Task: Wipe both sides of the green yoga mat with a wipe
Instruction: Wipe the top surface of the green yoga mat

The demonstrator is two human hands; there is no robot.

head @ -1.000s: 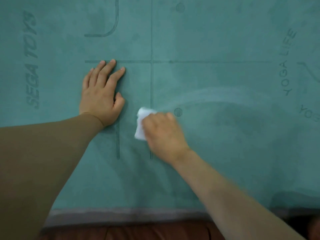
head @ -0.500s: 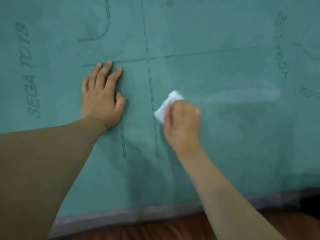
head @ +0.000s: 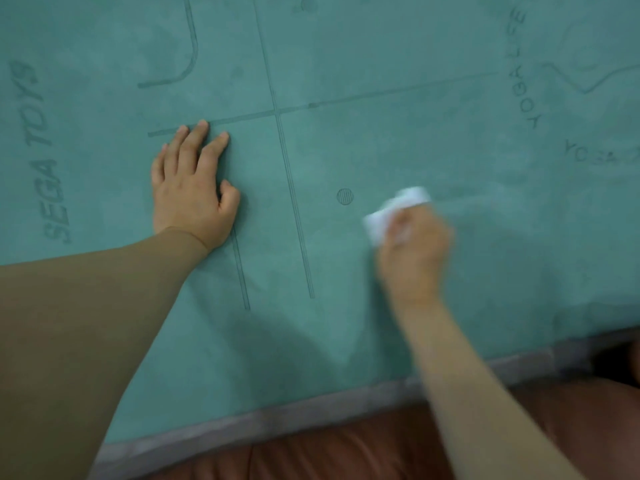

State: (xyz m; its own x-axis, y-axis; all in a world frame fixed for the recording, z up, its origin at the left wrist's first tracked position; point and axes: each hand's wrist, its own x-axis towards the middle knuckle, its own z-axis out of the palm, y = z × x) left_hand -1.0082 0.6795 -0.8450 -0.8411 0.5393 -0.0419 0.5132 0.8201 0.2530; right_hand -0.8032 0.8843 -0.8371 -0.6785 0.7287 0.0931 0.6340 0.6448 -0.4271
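Observation:
The green yoga mat (head: pixel 346 64) lies flat and fills most of the view, printed with dark guide lines and lettering. My left hand (head: pixel 194 188) presses flat on it at centre left, fingers straight and close together. My right hand (head: pixel 412 251), blurred by motion, grips a white wipe (head: pixel 388 213) and holds it against the mat to the right of a small dark dot (head: pixel 345 196). Part of the wipe is hidden under my fingers.
The mat's grey near edge (head: pixel 277 424) runs along the bottom, rising to the right. Below it shows a reddish-brown surface (head: pixel 346 455). A dark gap sits at the lower right corner (head: pixel 613 362).
My right hand has swept the wipe rightwards across the mat, from left of the dark dot to right of it. My left hand has stayed planted in place.

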